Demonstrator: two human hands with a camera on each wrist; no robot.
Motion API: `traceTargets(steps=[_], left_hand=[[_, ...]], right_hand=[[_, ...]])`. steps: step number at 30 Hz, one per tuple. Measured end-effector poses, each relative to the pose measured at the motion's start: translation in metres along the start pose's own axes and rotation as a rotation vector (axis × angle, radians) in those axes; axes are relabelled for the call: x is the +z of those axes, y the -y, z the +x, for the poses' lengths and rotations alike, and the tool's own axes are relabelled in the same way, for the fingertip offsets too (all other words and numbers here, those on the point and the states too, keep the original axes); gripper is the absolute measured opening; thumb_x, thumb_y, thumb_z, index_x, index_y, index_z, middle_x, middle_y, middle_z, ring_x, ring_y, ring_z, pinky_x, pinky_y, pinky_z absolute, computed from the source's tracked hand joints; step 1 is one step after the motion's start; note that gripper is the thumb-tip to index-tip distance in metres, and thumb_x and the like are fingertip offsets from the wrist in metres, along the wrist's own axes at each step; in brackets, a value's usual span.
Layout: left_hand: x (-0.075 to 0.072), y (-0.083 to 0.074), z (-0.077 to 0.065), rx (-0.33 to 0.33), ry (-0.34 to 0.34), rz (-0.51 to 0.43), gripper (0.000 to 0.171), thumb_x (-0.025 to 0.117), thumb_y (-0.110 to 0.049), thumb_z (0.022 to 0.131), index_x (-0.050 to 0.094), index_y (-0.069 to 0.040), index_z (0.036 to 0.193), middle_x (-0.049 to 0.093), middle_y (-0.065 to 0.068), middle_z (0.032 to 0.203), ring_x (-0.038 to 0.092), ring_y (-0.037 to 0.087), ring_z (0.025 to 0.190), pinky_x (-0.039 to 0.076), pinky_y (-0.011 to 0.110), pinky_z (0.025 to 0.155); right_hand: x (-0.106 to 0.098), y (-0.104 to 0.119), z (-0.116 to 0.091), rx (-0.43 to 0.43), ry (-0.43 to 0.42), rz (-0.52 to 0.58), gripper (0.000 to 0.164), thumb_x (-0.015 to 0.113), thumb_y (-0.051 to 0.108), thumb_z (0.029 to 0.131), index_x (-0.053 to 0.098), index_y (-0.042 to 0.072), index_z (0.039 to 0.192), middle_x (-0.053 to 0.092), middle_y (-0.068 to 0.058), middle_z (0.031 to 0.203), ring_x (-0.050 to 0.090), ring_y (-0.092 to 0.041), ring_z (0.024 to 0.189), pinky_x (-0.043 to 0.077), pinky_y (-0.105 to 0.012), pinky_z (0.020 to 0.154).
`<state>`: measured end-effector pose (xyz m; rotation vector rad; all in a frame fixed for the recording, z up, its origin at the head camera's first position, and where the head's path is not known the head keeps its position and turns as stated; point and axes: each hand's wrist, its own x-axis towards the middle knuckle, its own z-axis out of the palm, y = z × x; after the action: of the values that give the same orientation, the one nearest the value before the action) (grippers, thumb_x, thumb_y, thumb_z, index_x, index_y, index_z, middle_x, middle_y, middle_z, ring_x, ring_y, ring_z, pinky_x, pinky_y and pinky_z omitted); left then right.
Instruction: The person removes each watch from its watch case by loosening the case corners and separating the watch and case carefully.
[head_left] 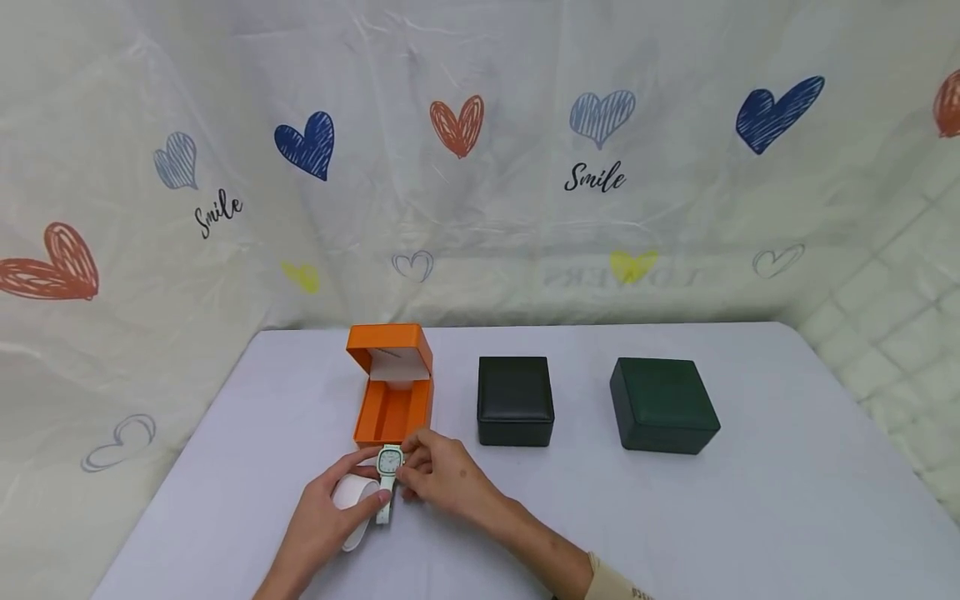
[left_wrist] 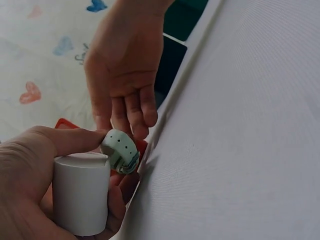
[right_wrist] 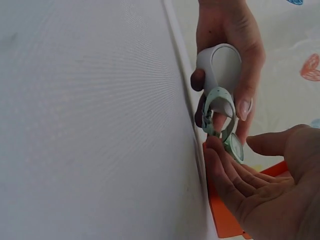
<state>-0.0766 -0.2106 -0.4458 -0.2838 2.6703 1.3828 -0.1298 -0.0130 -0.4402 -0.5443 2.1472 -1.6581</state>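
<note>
My left hand point(head_left: 322, 512) grips a white, oval watch cushion point(left_wrist: 81, 195) in its curled fingers, with its thumb reaching to the strap of a pale green wristwatch point(head_left: 389, 460). The watch has a squarish face, and its strap point(right_wrist: 219, 93) curves in a loop beside the cushion's end. From the other side, my right hand point(head_left: 453, 475) reaches to the watch. Its fingers are loosely extended, fingertips at the strap and face, and the thumb stands apart in the right wrist view. Just behind both hands is an orange watch box point(head_left: 392, 417), its lid raised, showing inner compartments.
A black box point(head_left: 515, 402) with its lid down stands right of the orange one. Farther right is a dark green box point(head_left: 664, 406), also closed. All stand on a white-covered table point(head_left: 750, 517). Behind it hangs a pale sheet point(head_left: 517, 208) printed with hearts.
</note>
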Motion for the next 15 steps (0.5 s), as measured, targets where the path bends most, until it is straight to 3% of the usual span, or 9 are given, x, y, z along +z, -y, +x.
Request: traceTargets(steps=[15], left_hand=[[-0.0029, 0.0036, 0.0024, -0.004, 0.027, 0.055, 0.061, 0.086, -0.04, 0.084, 0.064, -0.028, 0.14, 0.075, -0.004, 0.114, 0.059, 0.029, 0.13, 0.044, 0.061, 0.113]], right_hand=[[0.0031, -0.0021, -0.0008, 0.017, 0.027, -0.04, 0.028, 0.072, 0.009, 0.096, 0.063, -0.001, 0.121, 0.077, -0.013, 0.093, 0.071, -0.013, 0.072, 0.051, -0.017, 0.061]])
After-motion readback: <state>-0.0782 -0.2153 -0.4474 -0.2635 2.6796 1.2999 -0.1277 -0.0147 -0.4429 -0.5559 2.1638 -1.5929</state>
